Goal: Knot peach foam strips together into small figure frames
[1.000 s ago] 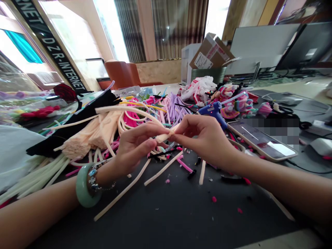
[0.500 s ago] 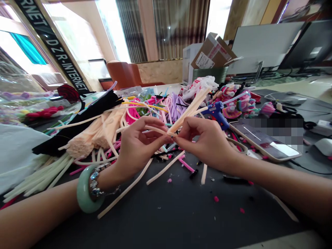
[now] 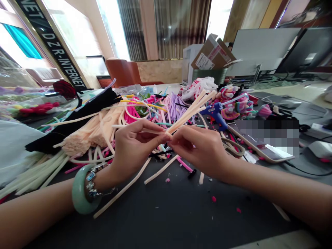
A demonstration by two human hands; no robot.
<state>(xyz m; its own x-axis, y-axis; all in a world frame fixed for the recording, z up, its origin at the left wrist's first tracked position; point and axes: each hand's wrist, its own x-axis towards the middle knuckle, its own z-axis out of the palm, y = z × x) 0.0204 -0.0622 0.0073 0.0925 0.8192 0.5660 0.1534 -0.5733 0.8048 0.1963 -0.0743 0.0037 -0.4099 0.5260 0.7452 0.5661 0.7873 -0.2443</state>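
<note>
While the left hand (image 3: 138,145) and right hand (image 3: 201,148) narrowly pinch the cream bundle (image 3: 187,115), its near end seems gathered, any fastening hidden, with nearer loose strips (image 3: 160,170) apparently unused

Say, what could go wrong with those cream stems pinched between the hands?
The held cream stems are pinched near one end, with their far ends spread, so they might slip or fan apart if the left hand or right hand loosened.

The blue glue gun lies just beyond the right hand; if hot, which I cannot tell, it could burn the fingers on an accidental touch.
</note>
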